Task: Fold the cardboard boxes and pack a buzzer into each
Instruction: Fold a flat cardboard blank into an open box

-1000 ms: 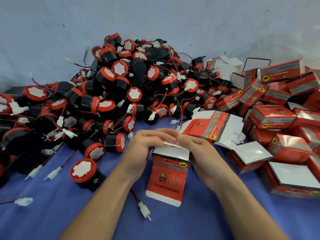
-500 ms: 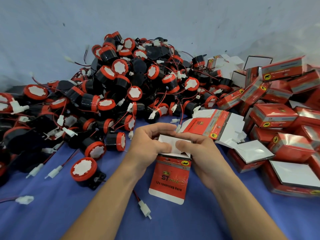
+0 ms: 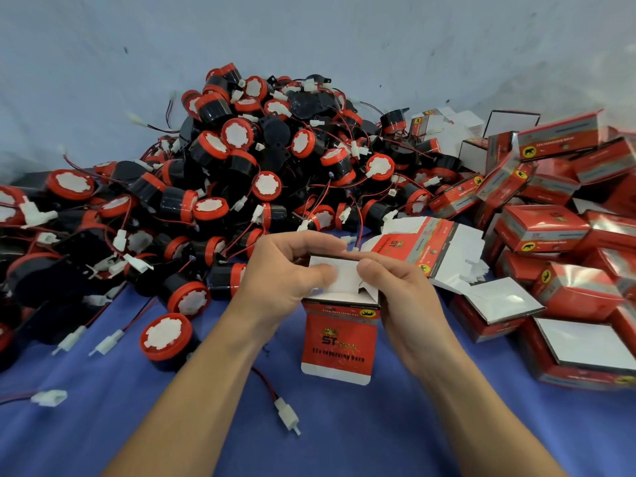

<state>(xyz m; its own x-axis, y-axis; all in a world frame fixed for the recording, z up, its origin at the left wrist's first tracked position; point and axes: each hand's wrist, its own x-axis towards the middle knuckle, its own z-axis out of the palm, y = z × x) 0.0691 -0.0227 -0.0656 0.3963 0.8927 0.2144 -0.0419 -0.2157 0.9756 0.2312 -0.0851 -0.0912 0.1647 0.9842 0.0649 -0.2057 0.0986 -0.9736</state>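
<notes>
Box (image 3: 339, 340) pinched between left hand (image 3: 282, 275) and right hand (image 3: 406, 301).

Pale grey wall (image 3: 309, 36) behind blue tabletop (image 3: 361, 442).

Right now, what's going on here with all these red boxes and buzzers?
A person is closing a red cardboard box above the blue cloth. The left hand and right hand pinch its white top flaps, not yet tucked in. Loose buzzers are piled behind, folded boxes to the right. Whether a buzzer is inside cannot be seen.
</notes>
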